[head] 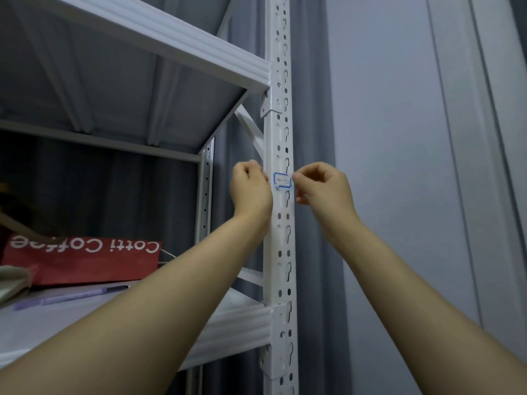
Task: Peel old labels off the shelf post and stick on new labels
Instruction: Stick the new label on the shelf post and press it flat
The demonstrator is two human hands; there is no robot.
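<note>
Two hands are at the shelf post (280, 252). The right hand (323, 187) pinches the label (282, 180) by its right edge. The left hand (251, 191) curls at the left edge, its grip hidden.

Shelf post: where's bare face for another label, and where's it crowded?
Free: on the shelf post, the unslotted left strip below the label, down to the lower shelf beam; likewise above it, up to the upper bracket. Crowded: at the label, where left hand and right hand flank it.

Label (282, 180) on the shelf post (281, 132), between left hand (251, 192) and right hand (325, 189).
</note>
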